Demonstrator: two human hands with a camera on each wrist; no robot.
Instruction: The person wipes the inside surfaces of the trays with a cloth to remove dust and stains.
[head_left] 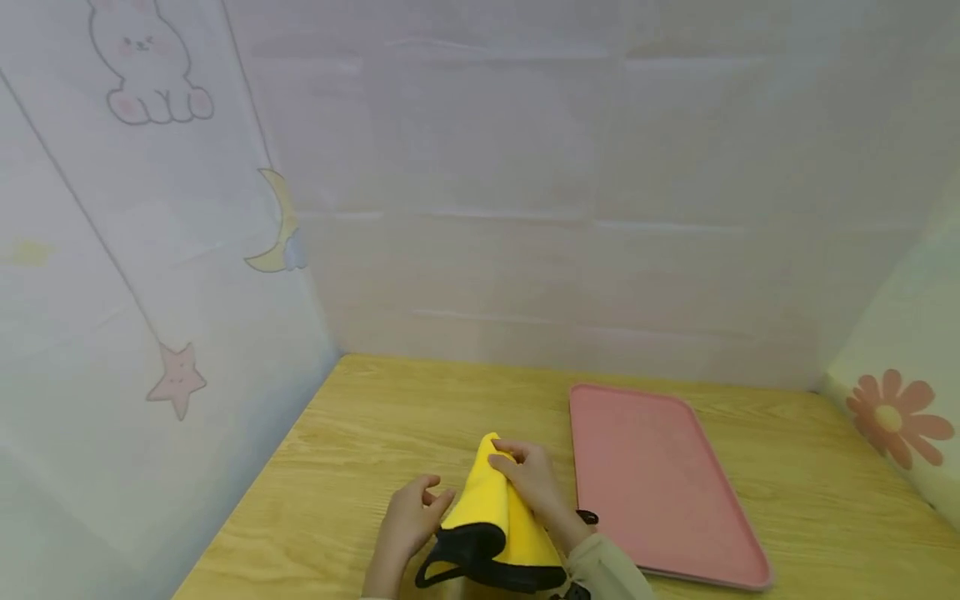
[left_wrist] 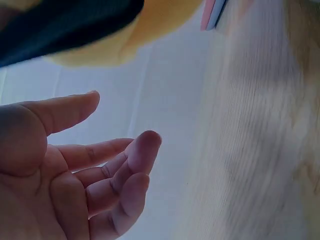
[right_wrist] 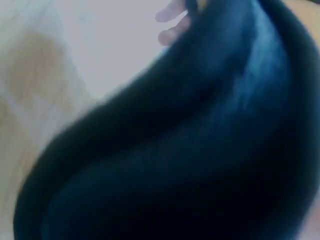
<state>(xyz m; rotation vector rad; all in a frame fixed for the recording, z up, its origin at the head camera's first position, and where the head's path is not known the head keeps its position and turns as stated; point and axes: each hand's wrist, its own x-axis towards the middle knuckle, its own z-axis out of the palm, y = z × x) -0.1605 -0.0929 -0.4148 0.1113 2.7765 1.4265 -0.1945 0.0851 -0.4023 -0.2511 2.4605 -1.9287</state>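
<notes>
A soft yellow fabric piece with black trim (head_left: pixel 477 500) is held up over the table, its narrow end uppermost and its black edge hanging down with a black loop. My right hand (head_left: pixel 531 477) pinches it near the top, thumb on the front. Just left of it is my left hand (head_left: pixel 412 515), loosely curled and holding nothing. The left wrist view shows that left hand (left_wrist: pixel 95 170) with the palm turned up, apart from the cloth. Dark trim (right_wrist: pixel 170 150) fills most of the blurred right wrist view and hides the right hand.
A pink tray (head_left: pixel 660 483) lies on the wooden table (head_left: pixel 337 467), right of the hands. Pale walls with printed figures enclose the table at the left, back and right. A small black item (head_left: pixel 588 517) shows by the right wrist.
</notes>
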